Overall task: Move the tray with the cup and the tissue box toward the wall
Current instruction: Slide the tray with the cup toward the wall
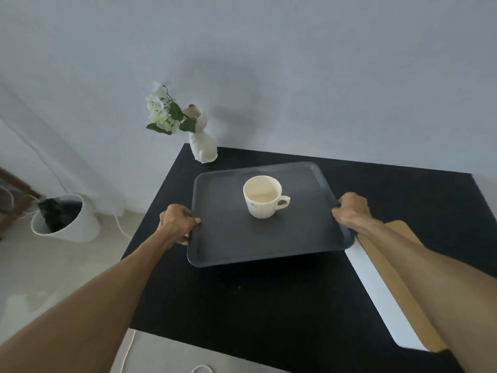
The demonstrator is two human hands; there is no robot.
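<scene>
My left hand (177, 222) and right hand (352, 210) each clamp a side rim of the tray (228, 238), which sits over the table (269, 305). The cup (265, 196) stands at the tray's middle; the vase (201, 141) is beyond its far left corner.

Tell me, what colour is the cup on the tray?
Cream-white cup, seen in the head view, on a dark grey tray.

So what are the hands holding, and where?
The left hand and right hand grip the dark tray by its two side rims; the cup rides on it.
</scene>
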